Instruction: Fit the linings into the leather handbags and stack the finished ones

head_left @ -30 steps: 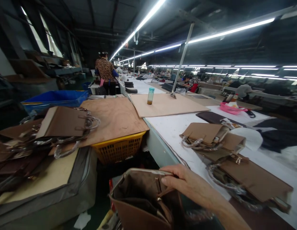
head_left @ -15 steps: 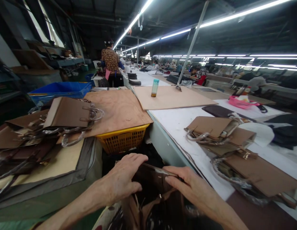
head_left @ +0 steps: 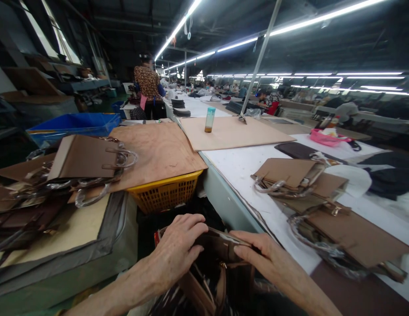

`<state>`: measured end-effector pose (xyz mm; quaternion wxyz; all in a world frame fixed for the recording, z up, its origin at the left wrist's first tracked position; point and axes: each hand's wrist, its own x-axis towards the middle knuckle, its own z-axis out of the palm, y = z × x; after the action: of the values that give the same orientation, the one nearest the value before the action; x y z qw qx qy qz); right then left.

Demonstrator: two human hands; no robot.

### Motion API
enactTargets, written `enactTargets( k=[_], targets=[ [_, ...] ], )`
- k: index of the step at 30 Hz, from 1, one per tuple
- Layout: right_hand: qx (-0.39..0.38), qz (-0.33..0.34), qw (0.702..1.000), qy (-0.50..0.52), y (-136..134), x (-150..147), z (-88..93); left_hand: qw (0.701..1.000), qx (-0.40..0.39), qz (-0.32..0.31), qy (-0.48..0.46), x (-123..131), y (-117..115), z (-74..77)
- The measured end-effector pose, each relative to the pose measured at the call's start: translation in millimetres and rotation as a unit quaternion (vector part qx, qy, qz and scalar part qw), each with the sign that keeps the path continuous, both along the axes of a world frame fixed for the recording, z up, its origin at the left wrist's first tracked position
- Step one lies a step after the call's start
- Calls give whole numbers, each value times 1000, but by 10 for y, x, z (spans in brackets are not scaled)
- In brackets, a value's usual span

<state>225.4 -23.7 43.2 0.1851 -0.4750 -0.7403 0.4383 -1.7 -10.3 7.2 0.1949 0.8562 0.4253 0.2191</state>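
Note:
Low in front of me is a dark brown handbag (head_left: pixel 219 246), its mouth open toward me and its inside mostly in shadow. My left hand (head_left: pixel 179 241) curls over the far left part of its rim, thumb lower and toward the inside. On the right of the same rim, my right hand (head_left: pixel 262 250) pinches the edge between thumb and fingers. A small gold-coloured zip pull (head_left: pixel 223 265) shows inside the mouth. The bag's lower part is dark and hard to make out.
Taupe handbags with plastic-wrapped handles lie at left (head_left: pixel 84 158) and on the white table (head_left: pixel 224 164) at right (head_left: pixel 359 235). Ahead are a yellow basket (head_left: pixel 166 193) under a brown board (head_left: pixel 154 145), a blue bin (head_left: pixel 72 125) and a teal-capped bottle (head_left: pixel 209 120). A person (head_left: pixel 147 83) stands beyond.
My left hand has gone from lying outstretched over the bag's edge to curling its fingers over the rim. My right hand keeps its pinch. The view has shifted slightly, and more of the bag's inside shows.

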Motion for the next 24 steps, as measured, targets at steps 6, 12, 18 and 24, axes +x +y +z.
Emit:
enactTargets(
  k=[6, 12, 18, 24],
  targets=[
    [-8, -21, 1000, 6, -50, 12, -25, 999, 30, -8, -22, 163, 32, -26],
    [-61, -20, 995, 75, -53, 46, -43, 988, 125, 1, -86, 236, -70, -78],
    [-80, -57, 989, 113, -13, 42, -175, 985, 131, -86, -69, 258, -140, -96],
    [-119, -47, 976, 177, -35, 23, -203, 994, 65, -82, 14, 230, -153, -86]
  ],
)
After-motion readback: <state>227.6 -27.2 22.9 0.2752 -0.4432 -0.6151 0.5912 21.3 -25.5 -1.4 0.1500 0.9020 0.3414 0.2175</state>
